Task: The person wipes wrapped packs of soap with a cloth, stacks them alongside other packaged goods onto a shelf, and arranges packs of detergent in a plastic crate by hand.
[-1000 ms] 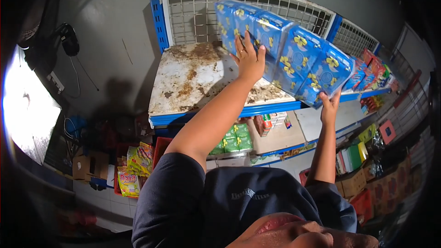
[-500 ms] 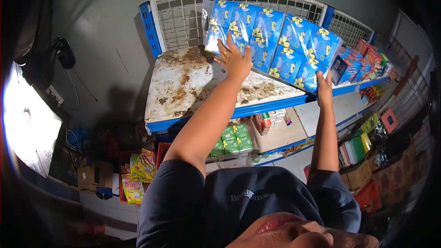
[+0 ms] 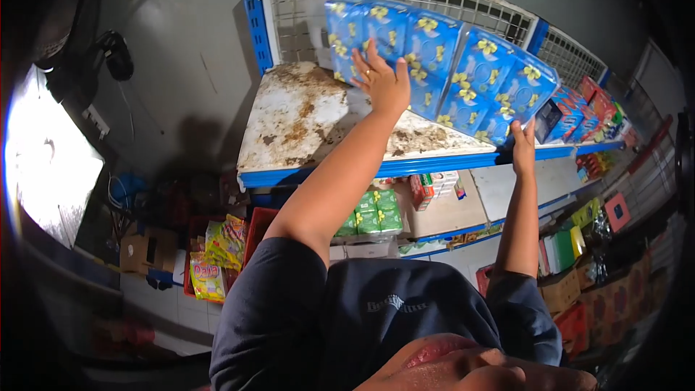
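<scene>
stained shelf [image 3: 279, 127]: one blue pack [image 3: 434, 69], not yet released; left fingers [image 3: 371, 53] spread against it, right fingers [image 3: 516, 129] grasping its corner.

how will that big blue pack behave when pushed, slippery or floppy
The blue pack is likely slippery, given its glossy surface. It may flex at the seam between its columns. Upright, tall-faced and shallow-looking, it could tip if let go.
</scene>
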